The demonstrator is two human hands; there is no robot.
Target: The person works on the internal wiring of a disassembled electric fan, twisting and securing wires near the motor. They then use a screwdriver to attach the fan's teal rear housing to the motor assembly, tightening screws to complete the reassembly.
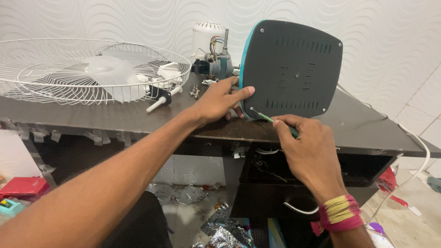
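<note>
My left hand (219, 100) steadies the fan base (291, 69) while my right grip (308, 147) clamps a green screwdriver (268, 119) (its handle hidden in my fist) at the lower corner.

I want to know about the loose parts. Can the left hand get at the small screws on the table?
Probably yes. The left hand steadies the fan base, and the screws lie just beside it on the table, with nothing between them.

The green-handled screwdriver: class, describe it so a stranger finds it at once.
Start at the dark fan base standing on edge on the brown table. At its lower left corner, the right hand pinches a thin green screwdriver, the only green tool there.
</note>
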